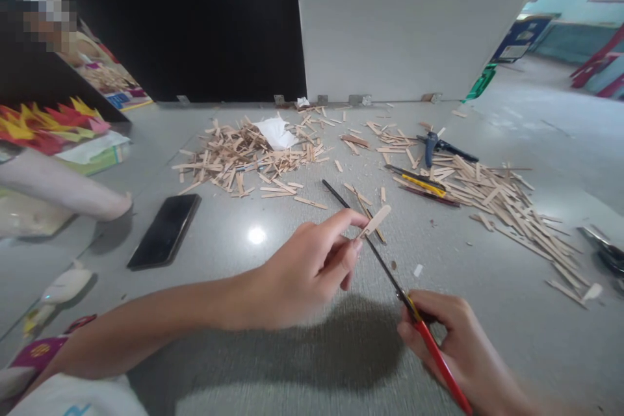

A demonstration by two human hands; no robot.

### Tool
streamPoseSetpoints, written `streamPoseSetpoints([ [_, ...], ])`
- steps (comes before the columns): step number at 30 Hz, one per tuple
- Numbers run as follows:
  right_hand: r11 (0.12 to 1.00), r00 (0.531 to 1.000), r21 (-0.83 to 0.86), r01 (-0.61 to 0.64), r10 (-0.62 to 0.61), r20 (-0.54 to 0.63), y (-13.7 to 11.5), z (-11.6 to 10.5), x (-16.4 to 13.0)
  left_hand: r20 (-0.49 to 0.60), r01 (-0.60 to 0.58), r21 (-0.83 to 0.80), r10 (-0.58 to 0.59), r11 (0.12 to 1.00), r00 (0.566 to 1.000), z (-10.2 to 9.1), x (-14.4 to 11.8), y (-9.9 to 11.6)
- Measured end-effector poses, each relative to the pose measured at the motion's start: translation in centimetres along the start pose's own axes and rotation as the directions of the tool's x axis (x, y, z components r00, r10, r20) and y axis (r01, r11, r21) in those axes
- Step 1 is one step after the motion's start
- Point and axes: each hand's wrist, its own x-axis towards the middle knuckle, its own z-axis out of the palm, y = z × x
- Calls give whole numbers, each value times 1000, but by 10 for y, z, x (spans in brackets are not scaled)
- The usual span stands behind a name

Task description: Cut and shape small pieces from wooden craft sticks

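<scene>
Pinching a short wooden stick between thumb and forefinger, your left hand holds it just above the counter. Your right hand is closed around the red handle of a long knife, whose dark blade runs up past the stick, touching it. A phone lies to your left; stick piles lie beyond.
</scene>
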Motion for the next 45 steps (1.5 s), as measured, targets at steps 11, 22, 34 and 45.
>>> streamPoseSetpoints([
  [11,996,993,-33,86,-88,-72,1,1,2,-66,-23,-85,17,996,998,-2,1,1],
  [22,912,908,-257,320,-372,-190,-4,-1,4,-174,-69,-159,41,985,984,-11,-2,4],
  [34,868,887,-365,337,-423,-187,-4,0,2,-196,-76,-165,43,983,980,-11,-4,6],
  [45,875,895,-357,326,-407,-181,7,4,-3,-371,-205,-14,185,979,910,-11,3,-1],
])
